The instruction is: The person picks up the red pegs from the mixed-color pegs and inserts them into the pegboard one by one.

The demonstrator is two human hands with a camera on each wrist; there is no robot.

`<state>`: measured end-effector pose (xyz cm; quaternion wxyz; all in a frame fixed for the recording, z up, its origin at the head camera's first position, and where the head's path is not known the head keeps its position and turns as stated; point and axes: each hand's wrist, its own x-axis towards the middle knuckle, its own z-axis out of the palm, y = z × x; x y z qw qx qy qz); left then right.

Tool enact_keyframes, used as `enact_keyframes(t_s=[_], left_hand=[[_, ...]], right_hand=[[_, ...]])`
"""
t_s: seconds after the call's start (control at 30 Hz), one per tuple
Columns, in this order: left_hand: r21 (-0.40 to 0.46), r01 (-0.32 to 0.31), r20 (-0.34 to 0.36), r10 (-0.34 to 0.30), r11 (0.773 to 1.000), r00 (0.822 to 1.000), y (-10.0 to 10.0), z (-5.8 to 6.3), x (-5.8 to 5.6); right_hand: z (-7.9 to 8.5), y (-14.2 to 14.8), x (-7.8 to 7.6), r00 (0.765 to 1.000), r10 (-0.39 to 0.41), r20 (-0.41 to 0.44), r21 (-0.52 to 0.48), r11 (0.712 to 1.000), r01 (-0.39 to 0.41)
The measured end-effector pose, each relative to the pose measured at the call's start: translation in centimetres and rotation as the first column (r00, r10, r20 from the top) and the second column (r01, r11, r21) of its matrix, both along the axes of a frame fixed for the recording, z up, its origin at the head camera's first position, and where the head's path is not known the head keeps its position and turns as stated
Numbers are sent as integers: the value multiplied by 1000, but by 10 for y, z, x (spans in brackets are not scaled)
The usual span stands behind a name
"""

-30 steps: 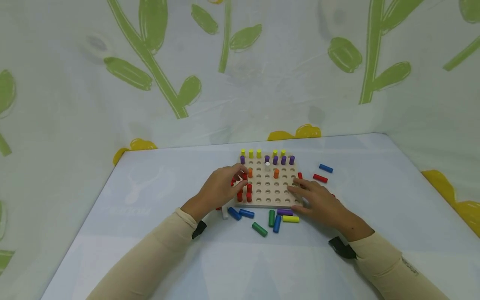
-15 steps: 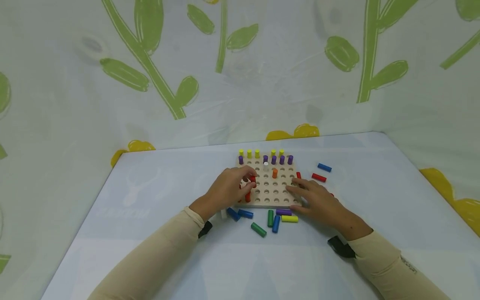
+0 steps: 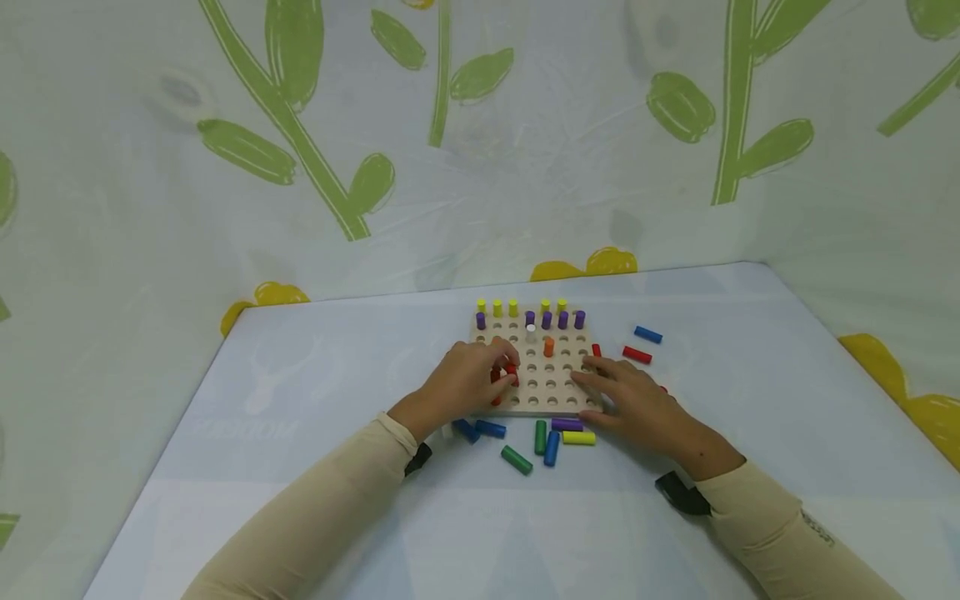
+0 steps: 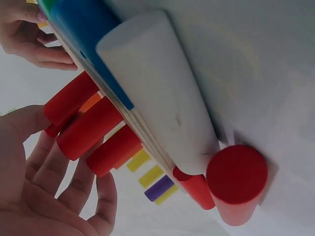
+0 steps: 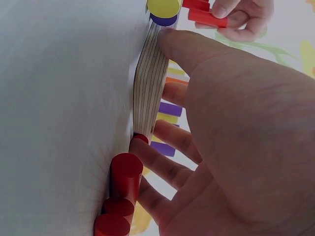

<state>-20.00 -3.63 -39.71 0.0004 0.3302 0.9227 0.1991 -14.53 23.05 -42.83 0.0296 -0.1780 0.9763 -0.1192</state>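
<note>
A pale wall point(image 3: 570, 183) with green leaves point(image 3: 681, 107) backs a whitish table point(image 3: 600, 533).

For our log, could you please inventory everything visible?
Table: one, white, foreground.
Pegboard: one, pale, on table.
Backdrop: one, leaf-patterned white, behind.
Yellow pegs: six, five on board, one loose.
Purple pegs: six, five on board, one loose.
White pegs: two, one on board, one loose.
Orange pegs: at least one, on board.
Red pegs: several, some hidden, on and beside board.
Blue pegs: four, around board.
Green pegs: two, in front.
Left hand: one, gripping red peg.
Right hand: one, at board's right.
Sleeves: two, beige, arms.
Wrist devices: two, black.
</note>
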Motion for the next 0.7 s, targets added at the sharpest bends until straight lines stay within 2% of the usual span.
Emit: enact_keyframes(t_s=[0.23,0.7], left_hand=[[-19,15,-35,-16,1000,999,1,-5,-2],[-28,20,-5,-20,999,1000,1,-6,-5]], right_hand=[[1,-1,-1,1000,3,6,-9,1000,-3],[1,-1,0,1000,-1,6,-11,1000,1]])
